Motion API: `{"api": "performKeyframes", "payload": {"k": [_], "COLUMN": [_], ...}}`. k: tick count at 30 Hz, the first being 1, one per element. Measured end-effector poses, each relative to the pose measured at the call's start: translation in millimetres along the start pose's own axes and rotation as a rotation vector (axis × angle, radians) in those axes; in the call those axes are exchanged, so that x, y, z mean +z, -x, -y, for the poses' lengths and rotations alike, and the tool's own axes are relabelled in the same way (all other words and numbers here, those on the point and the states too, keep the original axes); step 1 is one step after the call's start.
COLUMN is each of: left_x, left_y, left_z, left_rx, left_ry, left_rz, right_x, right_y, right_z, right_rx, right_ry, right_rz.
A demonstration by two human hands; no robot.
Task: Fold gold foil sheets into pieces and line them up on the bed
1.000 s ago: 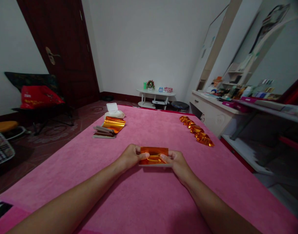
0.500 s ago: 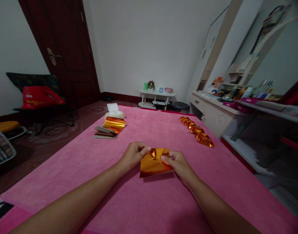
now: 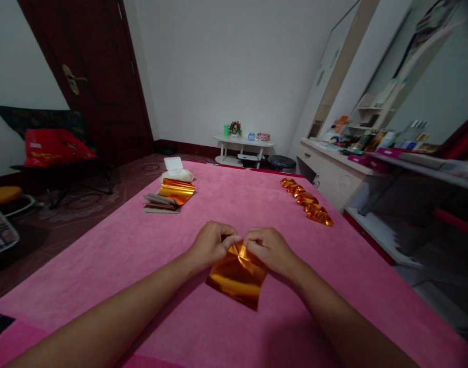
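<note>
A sheet of shiny gold foil paper [image 3: 237,278] hangs between my two hands above the pink cloth [image 3: 188,327]. My left hand [image 3: 214,243] pinches its upper left edge between thumb and fingers. Close beside it, my right hand [image 3: 270,248] grips the upper right edge. The foil is creased and gathered where the thumbs meet; its lower part is flat. At the far left of the cloth lies a stack of gold foil sheets [image 3: 177,191], its top sheets curled. A row of folded gold foil pieces [image 3: 306,201] lies at the far right.
Behind the foil stack sits a pale packet with a raised white lid [image 3: 173,164]. A white dresser [image 3: 329,174] with bottles stands along the right. Against the back wall is a low white table [image 3: 243,140]. A chair with a red bag [image 3: 55,147] is at left.
My right hand has moved left, up against my left hand at the foil's top edge. The foil has turned and tilted, its lower edge now nearer to me.
</note>
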State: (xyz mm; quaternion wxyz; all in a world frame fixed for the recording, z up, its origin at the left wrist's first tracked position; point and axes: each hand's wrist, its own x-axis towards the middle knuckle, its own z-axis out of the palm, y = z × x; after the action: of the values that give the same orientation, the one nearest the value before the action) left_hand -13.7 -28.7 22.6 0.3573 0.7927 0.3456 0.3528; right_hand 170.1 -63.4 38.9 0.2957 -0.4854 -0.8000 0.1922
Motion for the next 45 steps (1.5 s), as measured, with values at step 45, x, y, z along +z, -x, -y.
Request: {"api": "performKeyframes", "payload": {"k": [45], "left_x": [-15.1], "left_y": [-11], "left_z": [26], "left_rx": [-0.388], "left_ry": [0.513], "left_rz": [-0.269], "right_x": [19], "right_y": [1], "right_z": [-40], "right_rx": [0.412], "right_ry": [-0.922], "right_rz": [-0.349]}}
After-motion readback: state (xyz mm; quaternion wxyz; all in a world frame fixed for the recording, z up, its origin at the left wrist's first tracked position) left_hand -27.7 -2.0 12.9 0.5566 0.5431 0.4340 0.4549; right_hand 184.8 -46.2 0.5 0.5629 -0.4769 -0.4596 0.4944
